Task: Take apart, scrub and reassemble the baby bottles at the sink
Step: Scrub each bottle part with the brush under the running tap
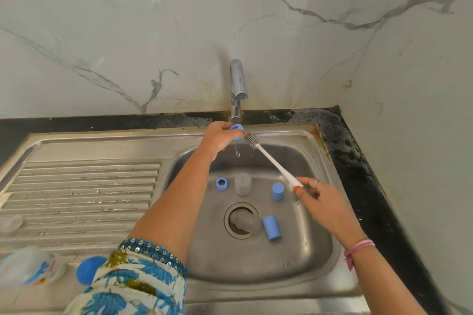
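My left hand [220, 135] grips a blue bottle ring [236, 130] right under the tap spout [236, 118], and water drips below it. My right hand [320, 199] pinches the white handle of a bottle brush [271, 161]; its grey bristle head touches the ring. In the basin lie another blue ring [221, 183], a clear bottle part [243, 183], an upright blue cap [278, 191], and a clear bottle [247, 222] over the drain with a blue cap [271, 227] at its end.
The steel sink [320, 263] has a ribbed draining board [82, 186] on the left. On the board's near left sit a clear container [28, 268], a blue round object [88, 270] and a clear piece [10, 222]. A black counter edge [371, 186] runs along the right.
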### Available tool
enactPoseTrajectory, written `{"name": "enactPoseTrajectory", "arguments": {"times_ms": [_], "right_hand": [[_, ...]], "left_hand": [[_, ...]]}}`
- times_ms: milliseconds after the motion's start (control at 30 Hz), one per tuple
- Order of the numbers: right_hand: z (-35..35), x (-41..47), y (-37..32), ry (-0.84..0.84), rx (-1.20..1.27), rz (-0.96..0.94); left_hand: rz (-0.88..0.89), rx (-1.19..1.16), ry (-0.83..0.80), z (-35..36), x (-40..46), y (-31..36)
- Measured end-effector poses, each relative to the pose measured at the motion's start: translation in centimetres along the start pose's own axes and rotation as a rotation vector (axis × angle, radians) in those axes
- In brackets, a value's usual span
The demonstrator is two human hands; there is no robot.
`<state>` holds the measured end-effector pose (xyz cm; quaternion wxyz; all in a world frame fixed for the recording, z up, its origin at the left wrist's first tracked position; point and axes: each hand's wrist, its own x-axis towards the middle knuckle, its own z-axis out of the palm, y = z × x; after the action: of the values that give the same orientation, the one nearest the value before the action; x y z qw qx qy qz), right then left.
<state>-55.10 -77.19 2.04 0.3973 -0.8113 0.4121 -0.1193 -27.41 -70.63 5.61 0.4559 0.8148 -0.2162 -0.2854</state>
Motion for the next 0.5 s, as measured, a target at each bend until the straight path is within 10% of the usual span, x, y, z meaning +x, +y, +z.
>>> {"name": "enactPoseTrajectory", "arguments": {"times_ms": [367, 500], "right_hand": [[-1.6, -4.2, -3.7, 0.163, -0.523, -0.162], [-0.7, -5.4, -4.0, 0.226, -0.75, -0.226]], "left_hand": [[0.098, 0.171, 0.041, -1.8, -5.3, 0.4], [-0.004, -0.151, -0.005, -2.2, -7.4, -0.6]]}}
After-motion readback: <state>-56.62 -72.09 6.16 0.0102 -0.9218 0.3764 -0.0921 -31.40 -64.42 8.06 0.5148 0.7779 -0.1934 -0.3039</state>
